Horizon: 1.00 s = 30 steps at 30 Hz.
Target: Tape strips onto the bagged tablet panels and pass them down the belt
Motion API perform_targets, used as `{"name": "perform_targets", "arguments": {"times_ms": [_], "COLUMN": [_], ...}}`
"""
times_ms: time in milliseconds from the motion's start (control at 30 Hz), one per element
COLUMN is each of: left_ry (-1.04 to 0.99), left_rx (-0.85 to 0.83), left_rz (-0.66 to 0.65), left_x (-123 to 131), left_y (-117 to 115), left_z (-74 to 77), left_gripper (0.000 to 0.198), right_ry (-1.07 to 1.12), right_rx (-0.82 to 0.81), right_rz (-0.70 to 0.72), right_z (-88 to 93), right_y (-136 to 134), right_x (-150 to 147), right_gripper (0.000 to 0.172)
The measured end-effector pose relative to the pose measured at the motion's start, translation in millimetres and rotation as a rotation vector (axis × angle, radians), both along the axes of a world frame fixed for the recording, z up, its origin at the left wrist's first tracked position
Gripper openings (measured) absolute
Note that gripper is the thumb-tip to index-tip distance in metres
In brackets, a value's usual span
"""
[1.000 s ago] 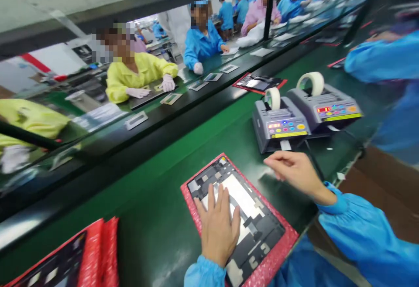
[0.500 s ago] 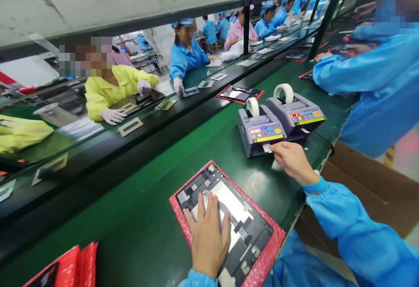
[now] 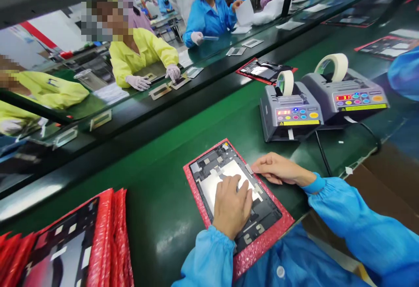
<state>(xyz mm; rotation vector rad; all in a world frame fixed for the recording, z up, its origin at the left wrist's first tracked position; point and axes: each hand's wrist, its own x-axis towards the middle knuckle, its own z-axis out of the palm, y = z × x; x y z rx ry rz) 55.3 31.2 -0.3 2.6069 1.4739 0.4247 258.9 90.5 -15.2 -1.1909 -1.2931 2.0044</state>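
Observation:
An opened tablet with its inner parts showing lies on a red bubble-wrap sleeve in front of me. My left hand rests on the tablet's middle, fingers bent a little and apart, covering part of the pale metal area. At the tablet's right edge, my right hand pinches a small strip of tape between thumb and forefinger. The strip touches or hovers just over the edge; I cannot tell which. Beyond the right hand stands a grey tape dispenser with a short white tape end sticking out.
A second tape dispenser stands to the right, with black cables near the bench edge. A stack of red sleeves with a tablet on top fills the lower left. Another tablet lies farther back. Gloved co-workers sit across the line.
My right hand has come from the near dispenser to the tablet's right edge, bringing a tape strip. My left hand stays on the tablet, its fingers more bent. The view has shifted.

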Motion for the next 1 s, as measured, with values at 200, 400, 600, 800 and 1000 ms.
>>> {"name": "perform_targets", "arguments": {"times_ms": [200, 400, 600, 800, 1000], "left_ry": [-0.045, -0.059, -0.046, 0.039, 0.064], "left_rx": [0.022, 0.020, 0.000, -0.009, -0.005], "left_rz": [-0.004, -0.006, -0.004, -0.006, 0.022], "left_x": [8, 6, 6, 13, 17], "left_y": [1, 1, 1, 1, 1], "left_z": [-11.1, -11.6, -9.7, -4.8, -5.0], "left_gripper": [0.026, 0.027, 0.030, 0.036, 0.032], "right_ry": [-0.016, -0.016, -0.054, -0.109, -0.421], "right_rx": [0.012, 0.046, 0.063, 0.134, 0.744], "right_rz": [0.074, 0.079, 0.058, 0.078, 0.096], "right_z": [-0.6, 0.3, -0.9, -3.6, 1.8], "right_y": [2, 0, 0, -3, -9], "right_x": [2, 0, -2, -3, 1], "right_gripper": [0.033, 0.027, 0.023, 0.026, 0.024]}}
